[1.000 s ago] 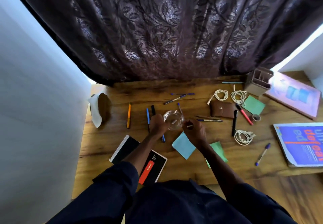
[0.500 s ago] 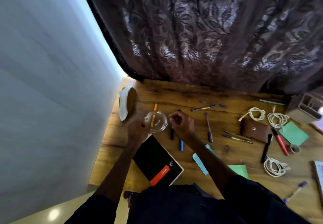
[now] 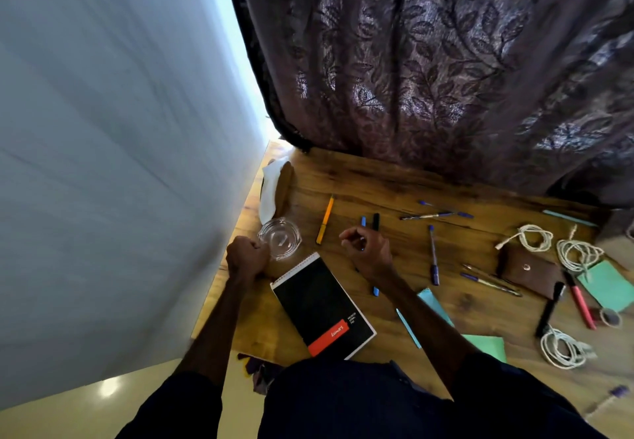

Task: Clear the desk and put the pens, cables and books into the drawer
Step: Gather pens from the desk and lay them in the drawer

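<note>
A clear glass bowl (image 3: 279, 238) stands near the desk's left edge, and my left hand (image 3: 247, 257) is closed against its near rim. My right hand (image 3: 366, 250) hovers to its right with loosely curled fingers, nothing visible in it, over a blue pen (image 3: 376, 290). A black spiral notebook (image 3: 322, 311) lies between my forearms. An orange pen (image 3: 325, 219), a black pen (image 3: 376, 222) and a purple pen (image 3: 434, 257) lie further back. White coiled cables (image 3: 579, 253) (image 3: 562, 349) sit at the right. No drawer is in view.
A wooden tissue holder (image 3: 276, 191) stands behind the bowl. A pale wall (image 3: 120, 164) runs along the desk's left side and a dark curtain (image 3: 429, 78) hangs behind. A brown pouch (image 3: 528, 270), red pen (image 3: 579, 301), black marker (image 3: 550, 308) and sticky notes (image 3: 603, 284) lie at right.
My left hand carried the glass bowl from the desk's middle to the left edge and set it down. My right hand came off the bowl. The view swung left.
</note>
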Motion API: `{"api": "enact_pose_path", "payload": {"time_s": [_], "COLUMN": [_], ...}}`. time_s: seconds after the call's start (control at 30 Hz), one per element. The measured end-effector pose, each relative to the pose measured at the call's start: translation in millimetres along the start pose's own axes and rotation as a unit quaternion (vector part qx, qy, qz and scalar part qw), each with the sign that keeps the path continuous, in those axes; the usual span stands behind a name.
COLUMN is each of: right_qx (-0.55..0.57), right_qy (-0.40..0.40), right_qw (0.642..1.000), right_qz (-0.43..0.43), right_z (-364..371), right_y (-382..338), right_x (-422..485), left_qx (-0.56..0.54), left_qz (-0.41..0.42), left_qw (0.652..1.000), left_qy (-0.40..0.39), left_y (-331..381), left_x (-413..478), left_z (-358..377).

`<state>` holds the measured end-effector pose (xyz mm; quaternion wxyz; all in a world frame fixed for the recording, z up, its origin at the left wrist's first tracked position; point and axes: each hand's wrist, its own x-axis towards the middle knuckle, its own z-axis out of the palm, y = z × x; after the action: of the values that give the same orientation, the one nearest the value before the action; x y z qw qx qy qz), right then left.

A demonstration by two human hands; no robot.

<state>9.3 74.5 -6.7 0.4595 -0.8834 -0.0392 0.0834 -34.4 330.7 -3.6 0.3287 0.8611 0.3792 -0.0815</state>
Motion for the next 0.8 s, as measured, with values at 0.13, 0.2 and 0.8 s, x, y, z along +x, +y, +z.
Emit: {"api": "enact_pose_path", "payload": {"time_s": [0.13, 0.2, 0.8], "right_qx": [-0.007, -0.011, -0.005], "right_qy": [-0.005, -0.006, -0.007], "right_qw": [1.0, 1.0, 1.0], "right_qz": [0.005, 0.008, 0.009], "right_z": [-2, -1, -14], "right_y": [-2, -3, -8], "right_x": [-6, -9, -24], "left_qx": [-0.016, -0.028, -0.043], "left_qz": [-0.023, -0.039, 0.029], "left_qw": [1.0, 0.999, 0.99], "left_qy": [-0.002, 0.0, 0.131], "left_y": [-8, -11, -10], "left_x": [1, 2, -19], "left_z": [1, 0, -8]}}
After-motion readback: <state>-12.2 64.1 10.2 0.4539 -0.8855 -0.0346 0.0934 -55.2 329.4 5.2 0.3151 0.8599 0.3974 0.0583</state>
